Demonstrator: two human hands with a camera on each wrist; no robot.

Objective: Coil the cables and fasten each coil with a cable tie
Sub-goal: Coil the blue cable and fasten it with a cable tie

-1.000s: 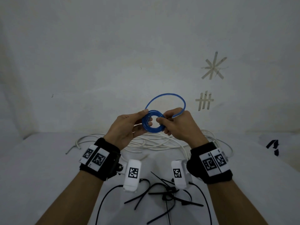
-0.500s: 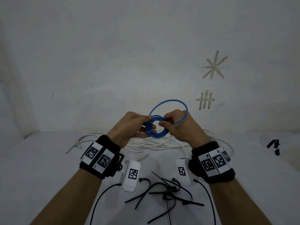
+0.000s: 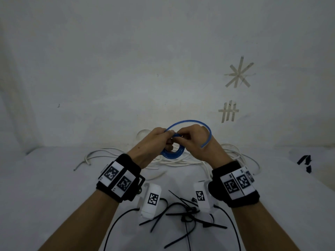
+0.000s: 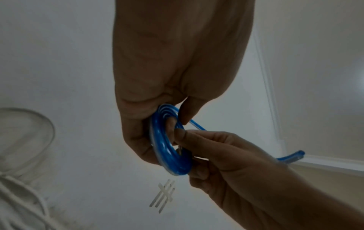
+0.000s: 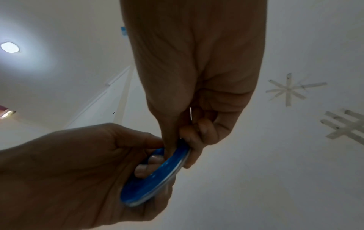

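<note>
No readable text; only square coded markers on the wristbands (image 3: pixel 120 179)

Blue cable (image 3: pixel 173 153) wound into a small tight coil, held up above the table.
Several turns stacked close, glossy and translucent, ring tilted on edge; one loose end arcing up and over in a wide loop, tip hanging free to the right. White cables (image 3: pixel 183 160) lying uncoiled in a loose tangle on the surface farther back, ends trailing left and right. Black cable ties (image 3: pixel 183 213) scattered in a crossed heap nearer, all unfastened, none on the blue coil.
</note>
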